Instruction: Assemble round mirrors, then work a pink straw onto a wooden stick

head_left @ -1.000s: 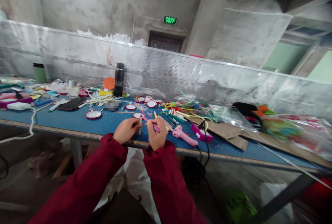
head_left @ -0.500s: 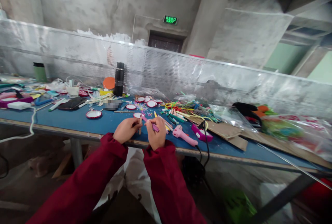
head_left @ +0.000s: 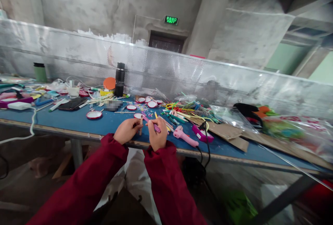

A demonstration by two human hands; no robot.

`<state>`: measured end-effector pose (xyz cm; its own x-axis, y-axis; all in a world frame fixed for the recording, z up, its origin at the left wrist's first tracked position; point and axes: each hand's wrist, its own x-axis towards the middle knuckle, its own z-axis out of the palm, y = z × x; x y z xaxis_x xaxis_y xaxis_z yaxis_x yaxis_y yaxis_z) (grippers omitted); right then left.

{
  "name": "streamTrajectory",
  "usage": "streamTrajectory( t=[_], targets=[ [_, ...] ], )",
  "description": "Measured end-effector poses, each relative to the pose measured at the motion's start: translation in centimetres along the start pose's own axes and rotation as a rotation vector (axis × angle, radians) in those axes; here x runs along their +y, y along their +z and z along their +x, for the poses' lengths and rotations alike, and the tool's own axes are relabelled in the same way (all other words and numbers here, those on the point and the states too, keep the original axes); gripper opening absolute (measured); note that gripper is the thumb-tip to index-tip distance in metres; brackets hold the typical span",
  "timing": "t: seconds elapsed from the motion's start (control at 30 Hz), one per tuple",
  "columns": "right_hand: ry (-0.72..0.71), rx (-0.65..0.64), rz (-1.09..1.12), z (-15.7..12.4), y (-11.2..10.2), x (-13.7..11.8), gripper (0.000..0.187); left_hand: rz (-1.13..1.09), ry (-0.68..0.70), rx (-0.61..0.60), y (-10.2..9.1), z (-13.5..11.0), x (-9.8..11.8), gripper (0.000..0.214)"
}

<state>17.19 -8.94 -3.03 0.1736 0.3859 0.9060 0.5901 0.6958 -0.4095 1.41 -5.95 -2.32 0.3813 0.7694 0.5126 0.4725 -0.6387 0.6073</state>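
Observation:
My left hand [head_left: 126, 130] pinches a small wooden craft stick [head_left: 141, 128], held upright near the table's front edge. In my right hand [head_left: 158, 136] is a pinkish-purple marker [head_left: 156, 127], gripped like a pen. The marker's front end points left, close to the top of the stick; whether they touch I cannot tell. Just behind the stick lies a round red-rimmed white lid [head_left: 138, 115], partly hidden by my hands. To the right of my right hand rests a pink glue gun [head_left: 186, 137] with a dark cord.
A black bottle [head_left: 120, 80] stands at the back. More red-rimmed lids [head_left: 94, 114], pens and tangled coloured pipe cleaners [head_left: 179, 106] cover the blue table [head_left: 65, 125]. A purple box [head_left: 202, 134], cardboard [head_left: 226, 130] and plastic bags [head_left: 286, 131] lie rightward; a phone [head_left: 72, 104] leftward.
My right hand and the marker have shifted very slightly to the right. My left hand keeps the craft stick in the same place.

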Motion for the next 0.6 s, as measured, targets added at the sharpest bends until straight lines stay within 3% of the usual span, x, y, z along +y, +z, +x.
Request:
streamTrajectory(
  t=[0.6],
  targets=[
    [-0.009, -0.012, -0.005, 0.01, -0.03, -0.10, 0.021, 0.000, -0.009, -0.002, -0.05, 0.01, -0.02, 0.026]
  ],
)
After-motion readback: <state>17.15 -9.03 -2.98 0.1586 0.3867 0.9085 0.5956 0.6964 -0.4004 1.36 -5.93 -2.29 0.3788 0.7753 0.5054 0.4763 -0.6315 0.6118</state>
